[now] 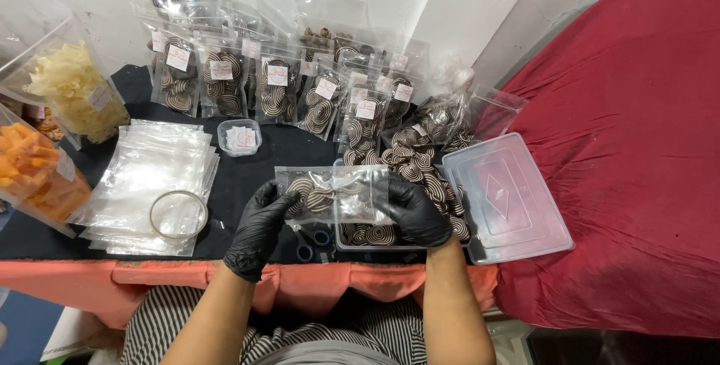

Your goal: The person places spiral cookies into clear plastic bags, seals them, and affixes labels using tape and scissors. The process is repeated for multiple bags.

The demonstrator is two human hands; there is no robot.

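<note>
Your left hand point(259, 228) and right hand point(415, 211) are both clamped on a clear pouch of swirl cookies point(330, 194), held just above the cookie tub point(375, 241). Scissors point(311, 241) lie right under it, the tub lid point(506, 196) sits beside it, and empty pouches point(150, 178) are stacked on the bench point(240, 178).

held clear pouch point(330, 194) | labelled pouches point(277, 88) rear | empty bags point(150, 170) left

Stack of empty clear bags point(150, 178) with a tape roll point(178, 215) on top, little sticker tub point(240, 137), red cloth point(630, 148) off right.
</note>
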